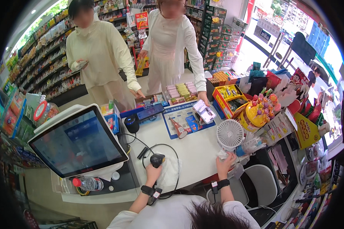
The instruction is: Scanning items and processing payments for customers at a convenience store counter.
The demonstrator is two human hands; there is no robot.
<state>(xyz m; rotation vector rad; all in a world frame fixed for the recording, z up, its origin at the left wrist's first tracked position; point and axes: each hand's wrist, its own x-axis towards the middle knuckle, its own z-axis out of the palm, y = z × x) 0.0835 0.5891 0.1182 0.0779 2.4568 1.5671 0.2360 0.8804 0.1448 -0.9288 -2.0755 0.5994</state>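
My left hand [154, 173] grips a black handheld barcode scanner [157, 160] above the white counter [197, 154]; its cable loops around a crumpled clear plastic bag [169, 169]. At the counter's right edge, my right hand [226, 163] touches crumpled white plastic or tissue [223, 154] below a white desk fan [230, 134]; its exact hold is unclear. On the blue-bordered mat [173, 134] lie a cone-shaped wrapped item [178, 128] and a blue packet [192, 123]. A person across the counter holds a smartphone [204, 111] over the mat.
A large monitor [80, 140] stands at the left, with a plastic water bottle [87, 183] below it. A black cylindrical device [131, 123] stands behind the scanner. Yellow candy boxes [229, 96] and a lollipop stand [256, 114] crowd the right. Two people stand across the counter. A grey chair [261, 183] is at the lower right.
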